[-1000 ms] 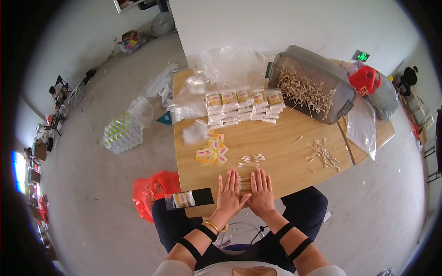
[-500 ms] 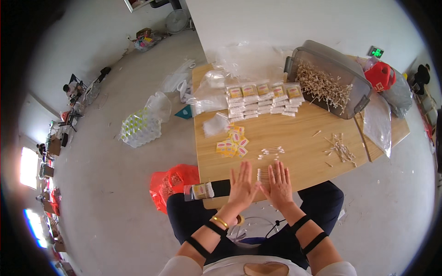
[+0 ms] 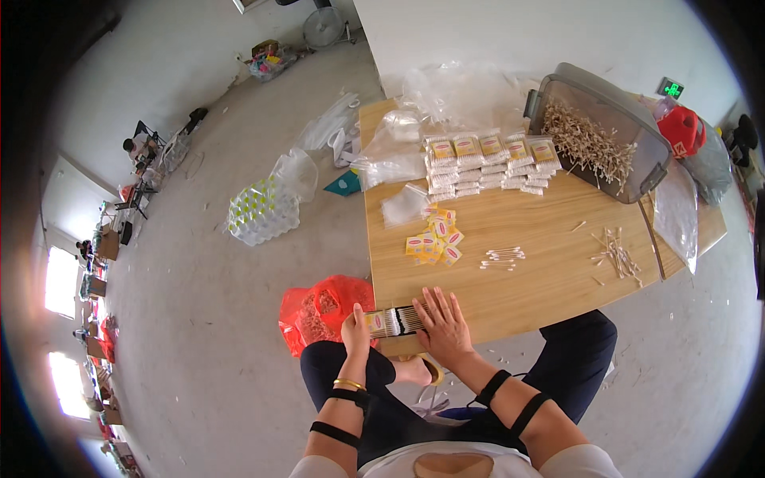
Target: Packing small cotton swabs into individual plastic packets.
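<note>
At the table's near left edge, my left hand [image 3: 356, 331] grips the outer end of a small clear bag [image 3: 374, 323] with a yellow card and cotton swabs inside. My right hand [image 3: 446, 325] lies flat with its fingers apart over a row of cotton swabs [image 3: 409, 319]. This row rests on a dark strip against the bag's inner end; my right fingers partly hide it. Farther up the table are a small group of cotton swabs [image 3: 503, 257] and a scattered pile of yellow cards [image 3: 434, 239].
Filled swab packs [image 3: 478, 163] stand stacked at the back, with empty clear bags [image 3: 405, 205] to their left. A grey tub [image 3: 653, 135] lies tipped with loose swabs spilling forward. More swabs [image 3: 617, 255] are heaped at right. A red bag [image 3: 319, 307] sits on the floor at left.
Both hands have moved left. My left hand has taken hold of the bag's end, and the row of swabs has slid left under my right hand onto the dark strip.
</note>
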Tool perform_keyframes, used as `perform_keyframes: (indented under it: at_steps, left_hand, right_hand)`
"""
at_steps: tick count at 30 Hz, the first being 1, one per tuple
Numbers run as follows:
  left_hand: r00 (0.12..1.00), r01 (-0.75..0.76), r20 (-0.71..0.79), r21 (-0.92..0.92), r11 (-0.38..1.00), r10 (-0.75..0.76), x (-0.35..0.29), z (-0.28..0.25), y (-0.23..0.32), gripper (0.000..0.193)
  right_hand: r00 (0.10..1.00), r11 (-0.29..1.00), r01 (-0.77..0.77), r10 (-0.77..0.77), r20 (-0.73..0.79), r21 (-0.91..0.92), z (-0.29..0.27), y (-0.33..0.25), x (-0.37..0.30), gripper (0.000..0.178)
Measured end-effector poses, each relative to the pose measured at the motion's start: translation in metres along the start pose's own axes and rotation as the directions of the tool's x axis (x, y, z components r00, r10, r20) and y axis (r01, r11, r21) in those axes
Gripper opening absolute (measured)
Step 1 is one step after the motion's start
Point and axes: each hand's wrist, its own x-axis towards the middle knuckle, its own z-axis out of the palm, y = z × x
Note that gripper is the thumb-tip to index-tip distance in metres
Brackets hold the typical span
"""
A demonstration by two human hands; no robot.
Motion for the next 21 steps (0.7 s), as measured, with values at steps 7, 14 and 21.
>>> perform_keyframes:
  at_steps: [7, 14, 21]
  left_hand:
    - [0.945, 0.323, 0.204, -0.455, 0.83, -0.256, -0.005, 0.018, 0.007, 0.058]
    - [0.999, 0.053, 0.031, -0.367, 0.929, -0.045, -0.011, 0.013, 0.021, 0.056]
    - [0.993, -0.06, 0.087, -0.237, 0.97, 0.082, 0.004, -0.006, 0.002, 0.058]
  right_hand:
    - [0.999, 0.999, -0.002, 0.0, -0.043, -0.041, 0.008, -0.01, 0.005, 0.078]
    - [1.0, 0.988, 0.02, -0.023, 0.015, 0.154, 0.015, -0.044, 0.02, 0.099]
    - [0.996, 0.999, -0.033, 0.03, 0.081, 0.039, 0.005, -0.027, 0.011, 0.1]
